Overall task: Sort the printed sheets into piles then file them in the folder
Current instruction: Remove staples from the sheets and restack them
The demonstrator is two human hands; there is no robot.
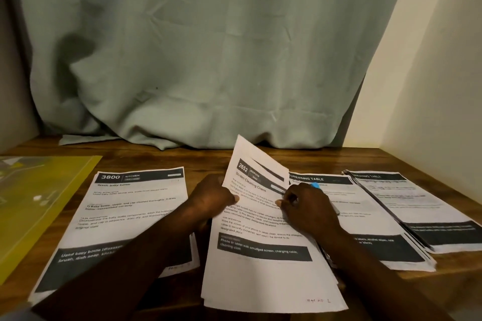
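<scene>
**Two hands, one bundle: printed sheets held mid-sort at a wooden table**

Two bare hands grip a bundle of sheets (260, 237) over a wooden table (156, 156). The left hand (211, 195) curls round the bundle's left edge, with its thumb pressed flat on the top page. The right hand (307, 203) pinches the opposite edge between thumb and fingers. The top page is headed "2652 Bedroom" and titled "Screen Cleaning Check". Its far end is lifted and peels away from the page behind it, while the near end fans out toward the person, with a handwritten note in its bottom right corner.

Just left of the left hand lies a kitchen pile (130, 206), flat on the table, headed "3800 Kitchen" and "Wash baby bottle". The left forearm crosses its near right corner. Farther left, well clear of the grip, a yellow folder (39, 203) lies flat and runs off the edge of the view.

To the right of the right hand, and partly beneath it, sits a pile (365, 216) headed "Dressing Table". Beyond that is a second pile (417, 203), its edges fanned, with the same heading in blurred print. The two piles lie side by side, touching or overlapping.

A blue-capped pen (315, 185) shows just above the right hand's knuckles. Whether the hand holds it cannot be told.

Behind the grip, a grey-green curtain (208, 47) hangs down to the table's back edge, and a pale wall (430, 86) stands to the right.
</scene>
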